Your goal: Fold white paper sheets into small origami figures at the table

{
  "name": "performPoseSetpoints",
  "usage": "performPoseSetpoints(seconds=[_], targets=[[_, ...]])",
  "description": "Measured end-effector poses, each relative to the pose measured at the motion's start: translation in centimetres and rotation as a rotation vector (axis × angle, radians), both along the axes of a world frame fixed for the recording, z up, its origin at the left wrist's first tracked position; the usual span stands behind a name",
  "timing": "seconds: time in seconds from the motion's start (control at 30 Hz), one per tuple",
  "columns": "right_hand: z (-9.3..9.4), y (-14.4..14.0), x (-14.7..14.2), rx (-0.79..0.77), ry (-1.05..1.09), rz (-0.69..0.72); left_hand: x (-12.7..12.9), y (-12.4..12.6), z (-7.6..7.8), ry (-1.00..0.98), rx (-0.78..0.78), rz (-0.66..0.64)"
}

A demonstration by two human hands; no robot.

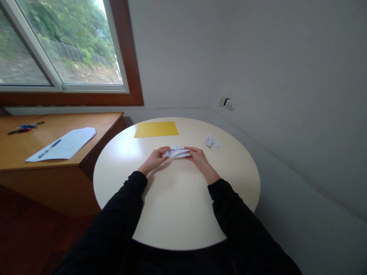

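Observation:
A folded white paper piece (177, 152) lies on the round cream table (177, 206), near its middle. My left hand (155, 158) pinches its left end, and my right hand (198, 157) grips its right end. Both arms wear black sleeves and reach forward from the table's near edge. Several creases and pointed flaps show on the paper's top side.
A yellow sheet (156, 129) lies flat at the table's far side. A crumpled white paper ball (211, 141) sits to the right. On the wooden desk (43, 152) at left lie a white sheet with a pen (64, 144) and some keys (24, 128). Walls close in on the right.

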State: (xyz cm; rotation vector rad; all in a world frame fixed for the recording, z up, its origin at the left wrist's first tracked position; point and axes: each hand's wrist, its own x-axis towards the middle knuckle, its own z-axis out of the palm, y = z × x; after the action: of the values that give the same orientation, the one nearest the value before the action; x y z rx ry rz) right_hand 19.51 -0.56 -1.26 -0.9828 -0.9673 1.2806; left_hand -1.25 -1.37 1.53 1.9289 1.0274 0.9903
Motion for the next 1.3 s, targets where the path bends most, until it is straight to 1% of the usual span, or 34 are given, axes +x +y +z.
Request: performPoseSetpoints(seconds=[0.17,0.27,0.5,0.7,0.8,1.03,1.3], targets=[[0.0,0.0,0.0,-0.026,0.002,0.015,0.1,0.8,-1.0,0.068,0.091,0.04],[0.1,0.0,0.0,-0.023,0.004,0.02,0.4,0.8,-1.2,0.049,0.092,0.055],[-0.1,0.0,0.0,-0.012,0.005,0.041,0.5,0.6,-1.2,-0.099,0.001,0.095],[0.1,-0.1,-0.1,-0.02,0.023,0.04,0.5,1.1,-1.5,-0.277,0.055,0.071],[0.4,-0.3,-0.2,-0.031,0.034,0.025,0.3,1.2,-1.4,-0.282,0.052,0.067],[0.6,-0.5,-0.3,-0.042,0.033,0.018,0.0,1.3,-1.4,-0.29,-0.063,0.092],[0.2,-0.2,-0.1,-0.027,0.032,0.023,0.2,0.2,-0.2,-0.198,-0.073,0.092]])
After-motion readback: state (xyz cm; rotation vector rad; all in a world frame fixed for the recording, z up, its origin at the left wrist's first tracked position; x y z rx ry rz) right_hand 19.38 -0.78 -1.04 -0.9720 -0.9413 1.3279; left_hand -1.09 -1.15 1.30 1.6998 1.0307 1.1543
